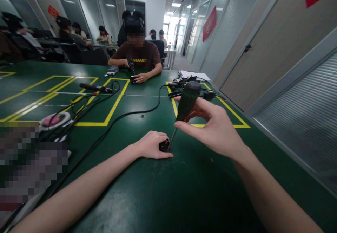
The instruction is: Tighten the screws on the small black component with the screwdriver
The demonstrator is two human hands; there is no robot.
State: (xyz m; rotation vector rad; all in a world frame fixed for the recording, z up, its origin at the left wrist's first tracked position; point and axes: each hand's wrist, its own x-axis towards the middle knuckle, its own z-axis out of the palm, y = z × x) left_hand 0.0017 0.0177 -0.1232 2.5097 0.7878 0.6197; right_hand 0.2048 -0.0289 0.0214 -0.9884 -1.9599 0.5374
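Left hand [151,145] curls over a small black part [164,146], mostly hiding it; right hand [210,125] pinches a green screwdriver [185,104] above it on the green desk [184,191].

Green-handled screwdriver [185,105] tilted, handle up, tip down on small black part [164,145]. I see part sitting on green bench [158,191], mostly hidden under left hand [152,144].

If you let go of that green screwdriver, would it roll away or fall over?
It would probably tip over: the screwdriver stands tilted on its thin tip, steadied only by the right hand. Its round, thick handle looks apt to roll on the flat table. The small black part under the left hand looks light and might slide.
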